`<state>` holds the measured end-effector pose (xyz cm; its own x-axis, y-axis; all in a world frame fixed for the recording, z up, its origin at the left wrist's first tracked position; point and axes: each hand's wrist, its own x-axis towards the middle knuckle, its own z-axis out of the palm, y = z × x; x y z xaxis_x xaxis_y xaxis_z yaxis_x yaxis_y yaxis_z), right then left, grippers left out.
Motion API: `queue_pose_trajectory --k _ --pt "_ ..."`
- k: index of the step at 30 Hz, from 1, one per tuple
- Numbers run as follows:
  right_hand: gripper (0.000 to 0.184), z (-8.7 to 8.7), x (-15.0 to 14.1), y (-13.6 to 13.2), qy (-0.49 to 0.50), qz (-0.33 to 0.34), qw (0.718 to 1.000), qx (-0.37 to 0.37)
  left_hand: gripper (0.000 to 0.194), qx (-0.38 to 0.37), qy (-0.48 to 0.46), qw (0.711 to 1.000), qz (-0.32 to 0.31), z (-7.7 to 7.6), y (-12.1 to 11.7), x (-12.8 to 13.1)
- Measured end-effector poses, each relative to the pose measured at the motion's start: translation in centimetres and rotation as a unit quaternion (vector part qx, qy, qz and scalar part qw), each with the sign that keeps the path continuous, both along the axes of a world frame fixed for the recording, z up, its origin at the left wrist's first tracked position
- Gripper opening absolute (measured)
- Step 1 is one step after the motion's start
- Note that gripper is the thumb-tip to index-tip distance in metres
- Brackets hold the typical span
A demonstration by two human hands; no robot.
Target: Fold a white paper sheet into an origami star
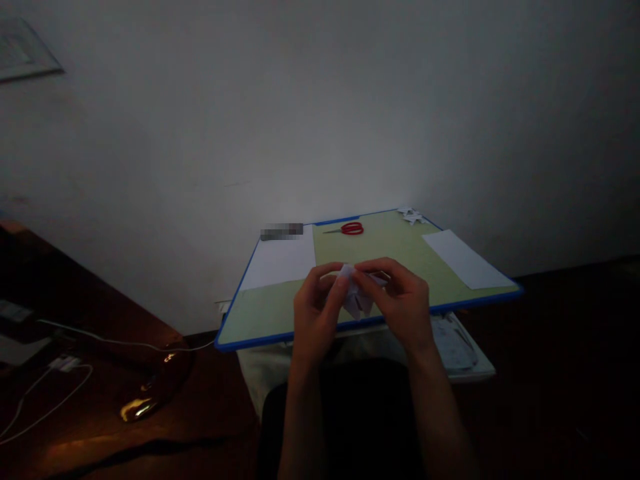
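Both hands pinch a small piece of folded white paper (356, 303) above the near edge of the table (280, 313). My left hand (319, 303) is closed, thumb and fingers gripping the paper's upper left part. On the other side, my right hand (397, 293) is also closed, its thumb and forefinger pressed on the upper right. Pointed flaps of the paper hang between the hands. Fingers hide part of it, so its full shape cannot be made out.
Red-handled scissors (351, 229) lie toward the back. A white sheet (285, 260) is at the left, another sheet (465, 260) at the right. Several folded paper pieces (412, 215) sit at the far right corner. Below is a drawer (470, 377); a white cable (135, 347) runs left.
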<state>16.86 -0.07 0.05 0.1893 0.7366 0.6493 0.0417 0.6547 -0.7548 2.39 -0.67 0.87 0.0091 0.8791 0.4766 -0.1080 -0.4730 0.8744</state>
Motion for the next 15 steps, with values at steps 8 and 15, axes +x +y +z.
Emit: queue_pose_trajectory --k 8,15 --pt "0.016 0.14 0.26 -0.25 -0.054 0.008 0.993 0.104 0.015 0.04 0.015 0.996 0.082 0.16 -0.51 -0.06" --pt "0.033 0.25 0.91 -0.77 -0.071 -0.02 0.986 0.153 0.001 0.099 0.025 0.993 0.054 0.19 -0.65 -0.74"
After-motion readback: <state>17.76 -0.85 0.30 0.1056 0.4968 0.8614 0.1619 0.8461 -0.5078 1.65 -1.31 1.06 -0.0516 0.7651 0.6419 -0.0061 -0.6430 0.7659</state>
